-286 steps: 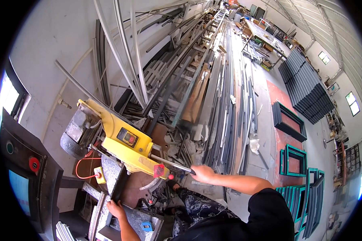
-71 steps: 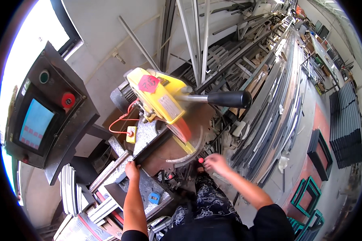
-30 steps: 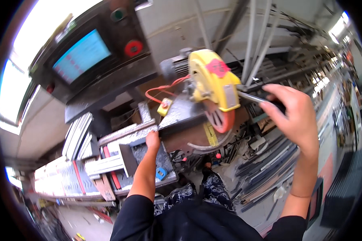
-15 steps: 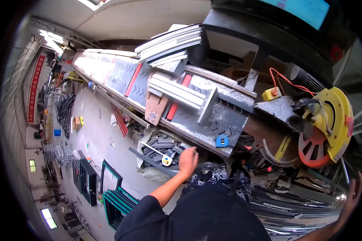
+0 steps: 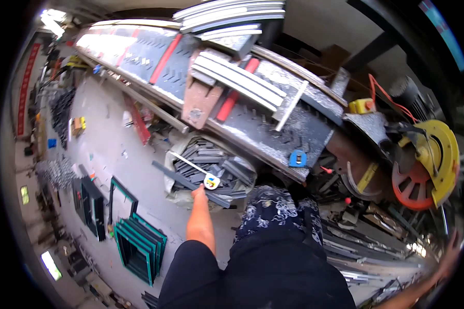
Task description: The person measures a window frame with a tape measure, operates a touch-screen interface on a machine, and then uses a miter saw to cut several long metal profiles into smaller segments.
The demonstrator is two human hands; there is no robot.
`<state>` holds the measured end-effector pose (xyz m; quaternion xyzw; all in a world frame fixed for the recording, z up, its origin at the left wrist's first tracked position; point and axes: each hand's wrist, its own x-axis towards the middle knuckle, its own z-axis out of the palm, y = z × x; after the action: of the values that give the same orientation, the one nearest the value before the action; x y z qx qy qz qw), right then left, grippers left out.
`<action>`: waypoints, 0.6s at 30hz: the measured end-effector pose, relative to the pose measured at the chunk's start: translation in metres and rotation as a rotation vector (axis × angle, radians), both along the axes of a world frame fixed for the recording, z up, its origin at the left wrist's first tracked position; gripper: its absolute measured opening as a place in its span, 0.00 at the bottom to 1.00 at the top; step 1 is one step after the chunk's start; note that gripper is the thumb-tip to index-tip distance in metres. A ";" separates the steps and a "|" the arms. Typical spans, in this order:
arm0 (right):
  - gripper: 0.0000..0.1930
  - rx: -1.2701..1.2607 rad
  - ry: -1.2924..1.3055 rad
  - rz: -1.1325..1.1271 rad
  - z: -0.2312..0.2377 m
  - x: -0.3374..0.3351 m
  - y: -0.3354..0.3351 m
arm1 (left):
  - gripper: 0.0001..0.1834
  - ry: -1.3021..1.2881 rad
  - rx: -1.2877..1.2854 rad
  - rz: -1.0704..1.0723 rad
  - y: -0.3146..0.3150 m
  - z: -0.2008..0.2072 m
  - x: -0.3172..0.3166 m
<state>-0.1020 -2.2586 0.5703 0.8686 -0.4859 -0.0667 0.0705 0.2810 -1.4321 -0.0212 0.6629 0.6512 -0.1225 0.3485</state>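
My left hand (image 5: 199,192) reaches over the near edge of a sack full of dark grey profile offcuts (image 5: 227,167). Its fingertips are right beside a white and yellow tape measure (image 5: 211,181), whose pulled-out blade lies across the offcuts; whether they touch is unclear, and the finger bend is foreshortened. A long dark bar (image 5: 183,180) slants over the sack next to this hand. Far out at the right rim, my right hand (image 5: 450,256) is dim and blurred, fingers stretched upward. A pale edge shows beside them, and I see no clear grip on it.
Ahead runs a long workbench (image 5: 263,141) carrying pale profiles (image 5: 237,80) and a blue tape measure (image 5: 297,158). A saw with a yellow guard (image 5: 441,154) stands at the right. Long bars (image 5: 355,247) lie below it. Green-edged frames (image 5: 136,250) stand on the floor at left.
My left hand has moved left, from beside the bench edge to the tape measure on the sack. The view has shifted and turned. My right hand stays at the right rim.
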 end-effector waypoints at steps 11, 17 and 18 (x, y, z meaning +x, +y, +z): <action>0.15 -0.231 -0.490 -0.136 -0.004 0.105 0.100 | 0.23 -0.733 0.453 -0.612 -0.072 0.132 0.038; 0.13 -0.622 -1.056 0.147 -0.039 0.119 0.120 | 0.24 -1.377 0.213 -1.643 -0.285 0.345 0.060; 0.15 -0.680 -1.137 0.170 -0.059 0.117 0.129 | 0.26 -1.501 0.144 -1.874 -0.321 0.378 0.049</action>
<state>0.0145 -2.1291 0.5113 0.7332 -0.3711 0.5644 0.0783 0.3296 -1.7527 0.3570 0.8027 -0.4436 0.1252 0.3784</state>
